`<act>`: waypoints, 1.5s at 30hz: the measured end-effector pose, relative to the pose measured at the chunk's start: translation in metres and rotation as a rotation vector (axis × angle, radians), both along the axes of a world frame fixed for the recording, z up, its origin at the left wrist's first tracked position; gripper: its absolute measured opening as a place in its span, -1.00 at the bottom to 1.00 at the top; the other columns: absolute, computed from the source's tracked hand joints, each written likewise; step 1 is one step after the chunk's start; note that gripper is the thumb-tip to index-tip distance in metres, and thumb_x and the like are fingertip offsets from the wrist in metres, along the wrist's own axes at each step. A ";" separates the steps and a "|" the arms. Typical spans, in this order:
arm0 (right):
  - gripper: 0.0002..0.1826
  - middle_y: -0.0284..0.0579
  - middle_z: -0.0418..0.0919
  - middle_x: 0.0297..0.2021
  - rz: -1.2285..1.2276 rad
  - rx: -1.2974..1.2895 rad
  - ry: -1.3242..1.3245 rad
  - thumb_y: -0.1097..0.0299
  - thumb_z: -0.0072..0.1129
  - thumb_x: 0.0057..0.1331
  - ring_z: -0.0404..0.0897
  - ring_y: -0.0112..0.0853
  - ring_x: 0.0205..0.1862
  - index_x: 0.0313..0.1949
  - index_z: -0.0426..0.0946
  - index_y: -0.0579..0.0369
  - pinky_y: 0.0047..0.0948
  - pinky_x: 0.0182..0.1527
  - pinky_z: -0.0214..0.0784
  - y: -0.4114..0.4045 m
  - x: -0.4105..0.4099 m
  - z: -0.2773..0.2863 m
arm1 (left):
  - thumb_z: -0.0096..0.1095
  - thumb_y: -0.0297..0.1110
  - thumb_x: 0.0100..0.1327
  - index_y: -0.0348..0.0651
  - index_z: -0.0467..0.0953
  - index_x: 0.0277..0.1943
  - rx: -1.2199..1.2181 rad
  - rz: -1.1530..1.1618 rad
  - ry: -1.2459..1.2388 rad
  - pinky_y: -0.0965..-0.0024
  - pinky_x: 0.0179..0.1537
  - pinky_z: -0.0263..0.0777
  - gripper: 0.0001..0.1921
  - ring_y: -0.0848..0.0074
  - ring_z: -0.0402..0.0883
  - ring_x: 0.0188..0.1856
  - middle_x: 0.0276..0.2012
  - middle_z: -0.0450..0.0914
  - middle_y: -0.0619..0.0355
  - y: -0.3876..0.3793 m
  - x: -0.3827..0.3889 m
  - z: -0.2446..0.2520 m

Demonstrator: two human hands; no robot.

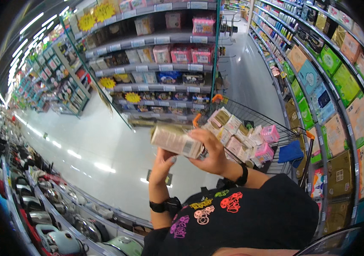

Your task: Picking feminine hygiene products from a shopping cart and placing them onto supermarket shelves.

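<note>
Both hands hold a beige soft package with a printed barcode on its side, raised in front of my chest. Its upper face is gold-toned and partly blurred. My left hand supports it from below, thumb against the near side. My right hand grips the right end, with fingers over the top. Just beyond my right forearm stands a wire shopping cart with orange corner pieces. Many white, beige and pink packages are heaped inside it, and a blue cloth-like item rests at its right side.
Ahead is a shelf unit with packaged goods and yellow starburst signs. To my right, shelves hold large tissue-type packs. Kettles and other appliances line the lower left shelves. Shiny floor stretches between them.
</note>
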State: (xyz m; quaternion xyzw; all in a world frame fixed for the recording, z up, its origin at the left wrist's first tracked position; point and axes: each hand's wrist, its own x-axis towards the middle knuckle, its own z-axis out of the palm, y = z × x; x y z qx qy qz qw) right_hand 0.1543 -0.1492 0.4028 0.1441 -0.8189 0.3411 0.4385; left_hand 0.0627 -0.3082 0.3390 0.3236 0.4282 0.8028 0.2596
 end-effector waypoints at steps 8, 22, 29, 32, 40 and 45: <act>-0.26 0.04 0.24 0.12 0.046 0.080 -0.248 0.24 0.26 -0.01 0.45 -0.19 -0.04 0.18 0.18 0.04 -0.38 -0.12 0.39 0.021 -0.025 -0.032 | 0.12 -0.02 0.11 -0.23 0.10 0.21 -0.025 -0.023 -0.314 0.32 0.14 0.17 -0.30 0.40 0.30 0.14 0.09 0.32 0.13 0.037 -0.023 -0.031; -0.59 -0.24 0.47 -0.28 0.488 -0.878 -0.739 0.36 -0.08 0.29 0.43 -0.63 -0.45 0.12 0.21 0.13 -0.60 -0.45 0.32 0.033 -0.202 -0.086 | 0.05 0.10 0.14 -0.34 0.15 0.17 -0.188 -0.097 -0.246 0.26 0.06 0.30 -0.28 0.30 0.42 0.06 0.08 0.36 -0.01 0.006 -0.182 -0.016; -0.60 -0.22 0.47 -0.32 0.633 -0.853 -0.658 0.29 0.06 0.25 0.46 -0.56 -0.37 0.00 0.28 0.25 -0.58 -0.37 0.36 -0.001 -0.290 -0.088 | -0.20 -0.10 0.32 -0.38 0.22 0.12 -0.305 0.197 -0.342 0.37 0.02 0.32 -0.50 0.36 0.43 0.02 0.02 0.41 -0.02 -0.033 -0.257 -0.023; -0.53 -0.15 0.49 -0.28 0.582 -0.778 -0.690 0.25 0.16 0.18 0.49 -0.50 -0.32 -0.01 0.29 0.26 -0.54 -0.32 0.38 -0.018 -0.315 -0.094 | -0.22 -0.24 0.34 -0.37 0.24 0.11 -0.326 0.252 -0.363 0.38 -0.08 0.39 -0.59 0.40 0.49 -0.06 -0.04 0.44 -0.01 -0.057 -0.283 -0.026; -0.50 -0.11 0.51 -0.31 0.345 -0.742 -0.747 0.19 0.28 0.07 0.48 -0.48 -0.38 -0.11 0.36 0.27 -0.52 -0.32 0.36 -0.069 -0.401 -0.103 | -0.15 -0.34 0.30 -0.25 0.24 0.13 -0.519 0.441 -0.166 0.52 -0.37 0.45 -0.64 0.57 0.50 -0.24 -0.11 0.44 0.08 -0.100 -0.362 -0.013; -0.49 -0.11 0.48 -0.31 0.312 -0.793 -0.616 0.24 0.28 0.05 0.48 -0.48 -0.42 -0.11 0.30 0.25 -0.51 -0.42 0.35 -0.112 -0.453 -0.107 | -0.09 -0.47 0.24 -0.29 0.32 -0.05 -0.657 0.563 0.151 0.54 -0.29 0.36 -0.77 0.54 0.48 -0.25 -0.13 0.46 0.07 -0.131 -0.416 0.011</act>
